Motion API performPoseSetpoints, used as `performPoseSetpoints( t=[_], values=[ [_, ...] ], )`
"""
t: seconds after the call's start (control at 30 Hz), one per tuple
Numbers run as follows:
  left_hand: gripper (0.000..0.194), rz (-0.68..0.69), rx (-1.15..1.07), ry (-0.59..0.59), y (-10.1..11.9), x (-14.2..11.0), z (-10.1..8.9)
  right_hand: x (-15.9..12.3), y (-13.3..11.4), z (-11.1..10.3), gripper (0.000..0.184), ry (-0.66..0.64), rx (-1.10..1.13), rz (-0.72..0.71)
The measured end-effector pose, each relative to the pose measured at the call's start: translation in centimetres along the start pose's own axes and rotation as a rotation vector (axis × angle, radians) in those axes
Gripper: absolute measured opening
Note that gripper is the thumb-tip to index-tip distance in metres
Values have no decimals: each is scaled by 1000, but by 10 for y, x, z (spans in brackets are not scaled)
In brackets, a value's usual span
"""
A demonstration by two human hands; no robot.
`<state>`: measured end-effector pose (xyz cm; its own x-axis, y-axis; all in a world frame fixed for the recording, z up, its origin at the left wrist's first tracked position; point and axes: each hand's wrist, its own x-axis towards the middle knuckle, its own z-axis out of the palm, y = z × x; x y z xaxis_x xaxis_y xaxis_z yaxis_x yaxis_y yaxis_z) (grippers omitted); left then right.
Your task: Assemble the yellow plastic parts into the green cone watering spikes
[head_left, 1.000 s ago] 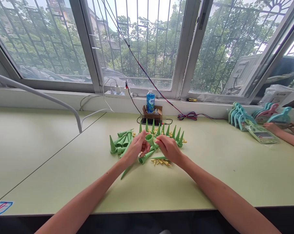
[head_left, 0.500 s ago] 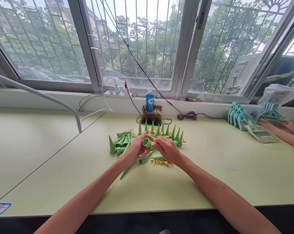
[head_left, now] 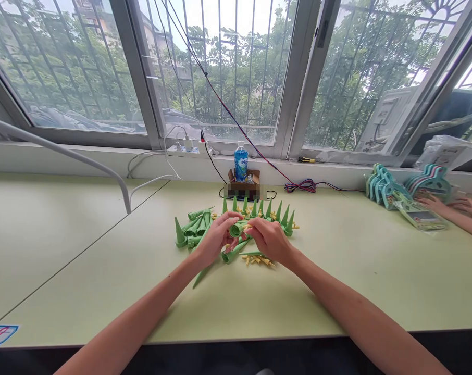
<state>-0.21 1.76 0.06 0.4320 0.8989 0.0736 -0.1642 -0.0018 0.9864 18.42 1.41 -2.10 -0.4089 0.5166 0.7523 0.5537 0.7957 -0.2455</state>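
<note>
A hollow green plastic spike (head_left: 235,229) is held by my left hand (head_left: 217,237), its round open end facing me. My right hand (head_left: 268,238) is closed in a pinch on a small yellow plastic nozzle (head_left: 246,227) at the side of that spike. How deep the nozzle sits is hidden by my fingers. Loose green spikes (head_left: 199,227) lie heaped to the left, and one spike (head_left: 232,254) lies under my hands. Several capped spikes (head_left: 285,217) stand points up in a row behind. A small pile of yellow nozzles (head_left: 258,260) lies below my right hand.
A blue bottle (head_left: 241,165) stands at a cardboard box (head_left: 254,177) by the window. Coiled cable (head_left: 304,185) and a power strip (head_left: 183,151) are at the back. At right, a co-worker's hands (head_left: 433,204) touch teal hanger-like pieces (head_left: 443,183) beside a bagged pack (head_left: 419,212).
The green spike has tilted and dropped slightly between my hands, and the yellow nozzle now shows against its side. The co-worker's hands have shifted left with the teal pieces.
</note>
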Motion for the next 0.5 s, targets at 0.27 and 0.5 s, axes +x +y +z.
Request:
performPoseSetpoints(
  t=[0.27,0.5],
  values=[
    [49,174,153,-13,-1,-4,5,1,2,4,43,26,-83,156],
    [51,229,223,-1,-7,0,2,1,3,7,45,37,-24,220]
  ],
)
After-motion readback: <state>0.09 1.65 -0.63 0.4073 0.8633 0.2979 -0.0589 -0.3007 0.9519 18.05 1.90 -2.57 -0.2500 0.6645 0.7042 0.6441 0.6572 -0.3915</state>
